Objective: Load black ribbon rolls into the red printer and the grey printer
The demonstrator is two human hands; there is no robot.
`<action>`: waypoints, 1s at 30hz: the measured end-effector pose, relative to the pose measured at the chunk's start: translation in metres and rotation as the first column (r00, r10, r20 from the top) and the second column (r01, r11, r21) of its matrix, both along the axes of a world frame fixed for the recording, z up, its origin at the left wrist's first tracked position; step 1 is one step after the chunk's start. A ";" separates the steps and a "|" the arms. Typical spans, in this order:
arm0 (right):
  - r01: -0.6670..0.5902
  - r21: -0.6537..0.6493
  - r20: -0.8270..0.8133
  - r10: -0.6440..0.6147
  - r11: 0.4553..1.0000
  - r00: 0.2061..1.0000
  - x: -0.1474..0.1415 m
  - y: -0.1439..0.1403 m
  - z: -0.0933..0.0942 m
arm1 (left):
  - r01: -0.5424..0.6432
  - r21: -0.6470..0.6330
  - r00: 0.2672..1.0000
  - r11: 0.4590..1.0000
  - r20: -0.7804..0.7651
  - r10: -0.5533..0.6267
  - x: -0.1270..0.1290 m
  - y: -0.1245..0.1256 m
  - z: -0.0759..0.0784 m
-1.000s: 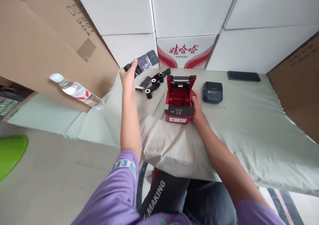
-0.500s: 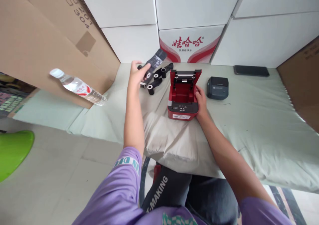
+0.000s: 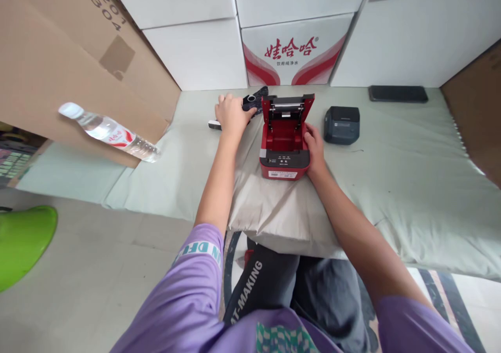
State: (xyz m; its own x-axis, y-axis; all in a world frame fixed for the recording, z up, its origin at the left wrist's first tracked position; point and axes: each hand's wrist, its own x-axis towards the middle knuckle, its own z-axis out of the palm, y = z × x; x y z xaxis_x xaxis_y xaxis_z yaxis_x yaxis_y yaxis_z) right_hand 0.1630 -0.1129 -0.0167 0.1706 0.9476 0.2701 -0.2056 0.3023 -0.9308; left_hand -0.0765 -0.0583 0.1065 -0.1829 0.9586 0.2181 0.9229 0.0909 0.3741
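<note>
Left hand (image 3: 231, 114) covers black rolls (image 3: 253, 99); right hand (image 3: 315, 148) steadies open red printer (image 3: 285, 138)
</note>
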 end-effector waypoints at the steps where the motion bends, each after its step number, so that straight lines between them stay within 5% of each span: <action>1: -0.002 -0.001 -0.001 0.002 1.000 1.000 0.000 0.000 0.000 | 0.003 0.016 1.000 1.000 -0.029 -0.002 0.002 -0.001 -0.002; 11: -0.007 0.022 0.039 0.006 1.000 0.999 0.001 -0.001 0.002 | 0.046 0.004 0.997 0.999 -0.057 -0.046 0.004 0.003 -0.019; 25: 0.000 0.001 0.034 0.000 1.000 0.999 0.001 0.002 -0.002 | 0.059 -0.010 0.998 0.998 -0.032 -0.059 -0.006 0.004 -0.012; 30: -0.001 0.014 0.055 0.000 1.000 0.998 0.003 0.002 -0.001 | 0.184 -0.232 0.970 0.955 -0.117 -0.215 -0.026 0.000 -0.001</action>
State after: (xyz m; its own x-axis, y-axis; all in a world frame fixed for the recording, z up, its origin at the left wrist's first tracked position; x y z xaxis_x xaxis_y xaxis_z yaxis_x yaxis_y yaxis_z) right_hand 0.1656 -0.1108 -0.0179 0.1543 0.9438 0.2923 -0.1544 0.3153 -0.9364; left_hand -0.1020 -0.0584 0.1056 0.0343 0.9994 0.0096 0.9719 -0.0356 0.2325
